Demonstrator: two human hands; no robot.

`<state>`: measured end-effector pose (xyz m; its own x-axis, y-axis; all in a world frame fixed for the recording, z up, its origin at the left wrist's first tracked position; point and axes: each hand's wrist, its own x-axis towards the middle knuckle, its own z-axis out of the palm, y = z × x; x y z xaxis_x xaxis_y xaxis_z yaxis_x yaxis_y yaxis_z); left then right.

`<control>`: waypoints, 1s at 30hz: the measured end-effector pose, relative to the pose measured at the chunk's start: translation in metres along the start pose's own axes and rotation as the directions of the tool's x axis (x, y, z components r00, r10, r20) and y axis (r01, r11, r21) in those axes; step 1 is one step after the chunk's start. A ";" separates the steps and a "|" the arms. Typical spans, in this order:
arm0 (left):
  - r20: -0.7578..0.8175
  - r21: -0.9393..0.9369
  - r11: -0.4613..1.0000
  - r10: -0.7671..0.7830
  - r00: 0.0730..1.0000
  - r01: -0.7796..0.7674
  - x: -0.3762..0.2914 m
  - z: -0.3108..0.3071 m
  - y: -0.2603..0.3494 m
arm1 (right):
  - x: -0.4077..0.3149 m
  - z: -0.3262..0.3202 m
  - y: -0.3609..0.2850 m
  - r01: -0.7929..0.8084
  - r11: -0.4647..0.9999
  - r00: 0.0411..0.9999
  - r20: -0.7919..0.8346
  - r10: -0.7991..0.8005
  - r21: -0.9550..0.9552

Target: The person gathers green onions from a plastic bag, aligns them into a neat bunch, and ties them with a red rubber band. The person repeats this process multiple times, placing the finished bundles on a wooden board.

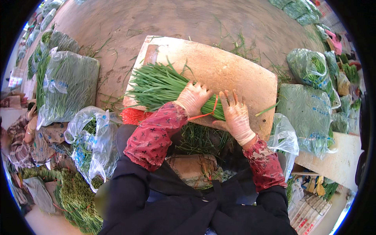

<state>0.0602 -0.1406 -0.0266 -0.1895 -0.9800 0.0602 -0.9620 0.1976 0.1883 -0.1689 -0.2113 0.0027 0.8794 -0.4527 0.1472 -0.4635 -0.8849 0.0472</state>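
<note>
A bundle of long green leafy stalks, like garlic chives [158, 85], lies across a worn wooden board [229, 67] in front of me. A red tie [215, 106] goes round its right part, with a loose end towards me. My left hand [195, 98], in a thin pale glove, rests on the bundle just left of the tie, fingers over the stalks. My right hand [236, 117], also gloved, lies at the bundle's right end with its fingers spread; whether it presses on the stalks I cannot tell. A heap of red ties [133, 116] sits by the board's near left edge.
Filled plastic bags of greens [70, 85] stand at the left, and more bags [305, 114] at the right. An opened plastic bag [94, 144] is by my left knee. Loose stalks [241, 47] litter the floor. Another person [22, 138] sits at far left, one [335, 41] at far right.
</note>
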 end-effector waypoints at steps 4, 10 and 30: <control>-0.027 0.030 0.999 -0.020 0.999 0.021 -0.003 -0.011 0.007 | 0.004 -0.004 -0.024 0.184 0.955 0.982 -0.092 -0.166 0.233; -0.174 -0.165 0.979 0.093 0.980 -0.122 -0.005 -0.010 0.017 | 0.002 0.004 -0.031 0.141 0.847 0.986 -0.152 -0.072 0.513; -0.403 -0.313 0.908 0.139 0.905 -0.279 0.001 0.027 0.017 | -0.008 -0.019 -0.055 0.131 0.803 0.989 -0.130 -0.068 0.582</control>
<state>0.0385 -0.1392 -0.0499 -0.2263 -0.8502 0.4753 -0.7589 0.4598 0.4612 -0.1526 -0.1570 0.0181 0.8873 -0.3736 0.2705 -0.1933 -0.8337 -0.5173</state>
